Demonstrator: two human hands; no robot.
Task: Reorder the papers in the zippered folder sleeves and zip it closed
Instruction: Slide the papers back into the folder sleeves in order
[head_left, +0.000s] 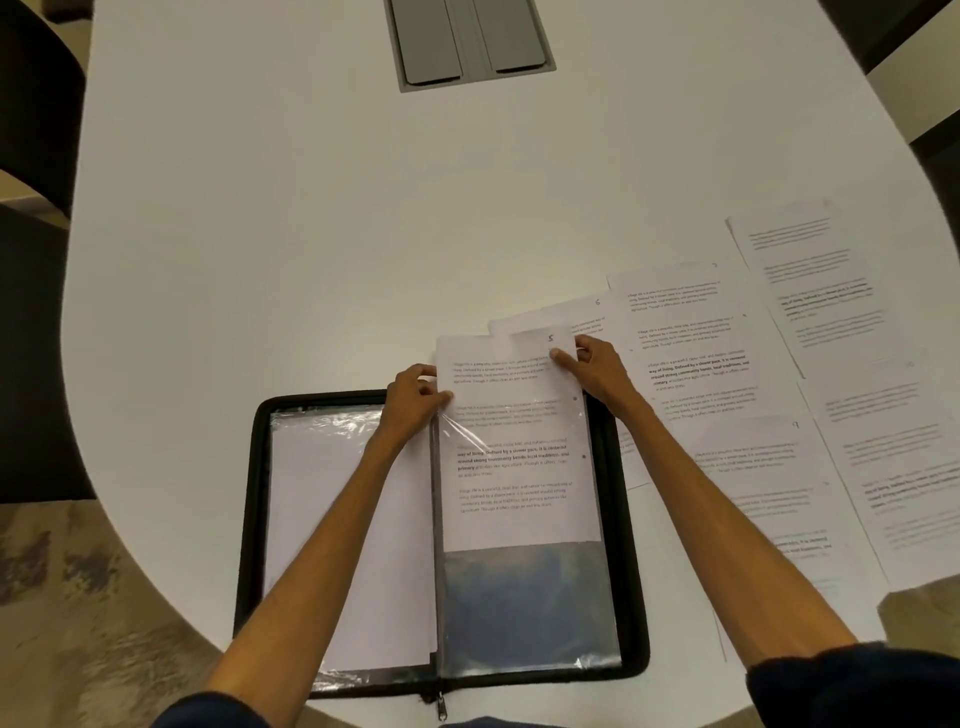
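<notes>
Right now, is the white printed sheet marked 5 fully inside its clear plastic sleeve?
No, the white printed sheet pokes out above the clear plastic sleeve.

The table (311, 234) is smooth, matt white, with a dull grey hatch (470, 41), metal or plastic I cannot tell, set in at its far edge. At the near edge the folder (258, 467) has a black cloth-like rim and a metal zip pull (441, 710); its clear sleeve (524, 603) is glossy, crinkled plastic. The printed sheet (493, 364) in it and the loose sheets (691, 338) toward the right edge are matt white paper.
</notes>
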